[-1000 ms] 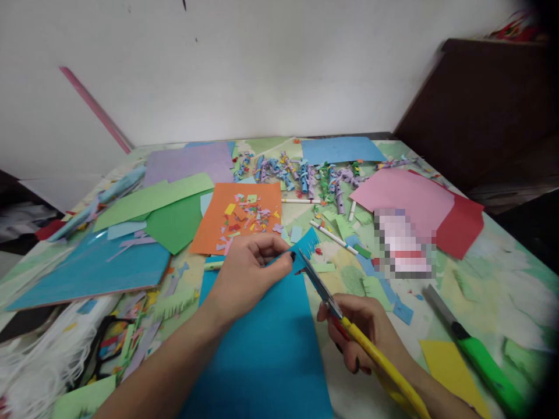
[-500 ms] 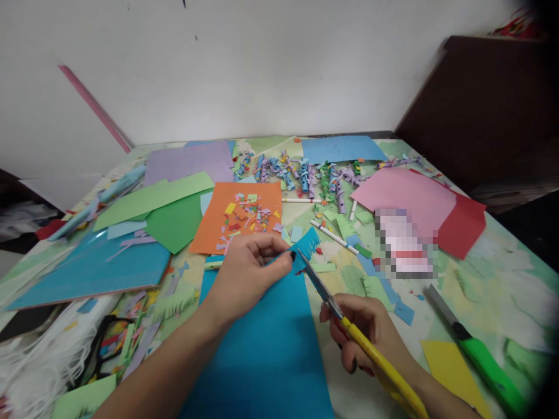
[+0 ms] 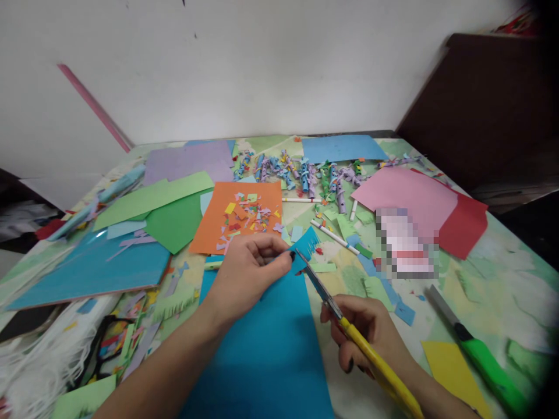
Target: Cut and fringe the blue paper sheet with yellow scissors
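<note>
Blue paper sheet: flat, far edge fringed.

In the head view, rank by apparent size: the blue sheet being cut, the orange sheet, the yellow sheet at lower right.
1. Blue sheet, though nearness to the camera inflates it.
2. Orange sheet.
3. Yellow sheet.

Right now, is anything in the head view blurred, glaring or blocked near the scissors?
Head view: scissors and blue sheet are sharp, under soft even light; a pixelated patch hides something right of them; the right corners go dark, and the left blue sheet shows faint glare.
</note>
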Available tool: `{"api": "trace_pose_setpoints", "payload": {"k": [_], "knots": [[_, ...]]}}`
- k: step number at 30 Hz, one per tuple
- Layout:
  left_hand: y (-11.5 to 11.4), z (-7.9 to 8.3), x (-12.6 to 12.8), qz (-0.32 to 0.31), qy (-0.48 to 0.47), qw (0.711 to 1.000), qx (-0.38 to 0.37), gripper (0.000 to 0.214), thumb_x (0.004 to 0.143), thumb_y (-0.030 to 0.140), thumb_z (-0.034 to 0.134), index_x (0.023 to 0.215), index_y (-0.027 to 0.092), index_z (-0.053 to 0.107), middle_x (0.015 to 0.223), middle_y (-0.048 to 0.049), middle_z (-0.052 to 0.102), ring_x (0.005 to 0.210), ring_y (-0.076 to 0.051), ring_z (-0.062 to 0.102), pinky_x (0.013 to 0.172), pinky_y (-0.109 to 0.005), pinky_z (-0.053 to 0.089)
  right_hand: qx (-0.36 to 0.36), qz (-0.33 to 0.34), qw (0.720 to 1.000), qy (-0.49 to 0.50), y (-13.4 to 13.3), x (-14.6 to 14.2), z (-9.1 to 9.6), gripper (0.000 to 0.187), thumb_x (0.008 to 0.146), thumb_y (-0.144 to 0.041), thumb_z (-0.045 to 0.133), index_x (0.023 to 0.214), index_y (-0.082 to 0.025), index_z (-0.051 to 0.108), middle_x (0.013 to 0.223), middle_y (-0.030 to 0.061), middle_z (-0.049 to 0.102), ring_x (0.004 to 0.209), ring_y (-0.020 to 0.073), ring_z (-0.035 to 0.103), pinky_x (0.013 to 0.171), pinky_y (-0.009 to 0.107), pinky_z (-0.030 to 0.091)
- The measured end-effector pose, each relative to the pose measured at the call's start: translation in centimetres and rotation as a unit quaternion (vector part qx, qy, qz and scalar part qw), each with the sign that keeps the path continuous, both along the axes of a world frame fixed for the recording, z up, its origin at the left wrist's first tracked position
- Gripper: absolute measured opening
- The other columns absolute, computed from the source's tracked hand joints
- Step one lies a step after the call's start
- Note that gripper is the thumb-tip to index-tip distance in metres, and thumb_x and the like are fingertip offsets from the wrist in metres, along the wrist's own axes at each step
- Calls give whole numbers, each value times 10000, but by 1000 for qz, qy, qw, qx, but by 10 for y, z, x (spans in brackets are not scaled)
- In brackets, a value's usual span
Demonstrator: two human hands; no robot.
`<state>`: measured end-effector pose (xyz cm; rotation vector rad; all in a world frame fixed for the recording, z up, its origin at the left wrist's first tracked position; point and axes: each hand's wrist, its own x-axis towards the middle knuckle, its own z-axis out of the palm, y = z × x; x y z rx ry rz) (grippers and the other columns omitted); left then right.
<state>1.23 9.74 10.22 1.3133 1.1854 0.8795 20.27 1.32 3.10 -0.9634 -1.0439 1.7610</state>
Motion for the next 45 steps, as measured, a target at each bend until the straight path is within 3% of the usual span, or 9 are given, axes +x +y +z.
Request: {"api": "trace_pose_setpoints", "payload": {"k": [9, 14, 18, 29, 35, 45], "knots": [[0, 1, 0, -4, 1, 1000, -4, 115, 638, 257, 639, 616, 150, 604, 538, 22, 552, 489, -74, 464, 450, -177, 336, -5, 2, 1000, -16, 0, 2, 1, 442, 542, -350, 924, 794, -154, 618, 488, -88, 420, 421, 38, 267, 361, 148, 231], [2, -1, 2, -8, 0, 1000, -4, 124, 635, 261, 641, 614, 149, 594, 530, 17, 557, 486, -79, 466, 448, -184, 336, 18, 29, 999, -33, 0, 4, -3, 621, 555, -650, 817, 856, -141, 631, 507, -46, 474, 448, 73, 361, 403, 180, 315], [2, -1, 2, -9, -2, 1000, 0, 120, 636, 256, 640, 610, 149, 591, 527, 17, 556, 483, -77, 462, 445, -185, 336, 30, 36, 998, -36, 0, 5, -2, 685, 560, -741, 746, 866, -139, 630, 522, -32, 491, 450, 76, 382, 411, 183, 321], [1, -1, 2, -7, 7, 1000, 12, 111, 652, 244, 630, 609, 153, 585, 540, 20, 556, 489, -73, 458, 439, -179, 333, -4, 28, 1000, 1, 2, 2, 2, 429, 642, -458, 849, 832, -146, 623, 478, -72, 449, 383, 35, 291, 326, 138, 230], [1, -2, 2, -1, 1, 1000, 6, 104, 650, 238, 640, 619, 151, 595, 548, 21, 561, 498, -74, 470, 450, -176, 342, -10, 19, 1000, -14, 2, 1, 5, 514, 520, -450, 917, 790, -139, 611, 488, -78, 458, 382, 20, 290, 317, 128, 210], [1, -2, 2, 3, -12, 1000, -2, 92, 639, 217, 662, 599, 154, 607, 548, 21, 571, 506, -83, 484, 469, -184, 356, -24, 10, 999, -31, 2, 0, 5, 436, 537, -334, 916, 771, -155, 594, 481, -79, 454, 384, 29, 271, 293, 139, 186]]}}
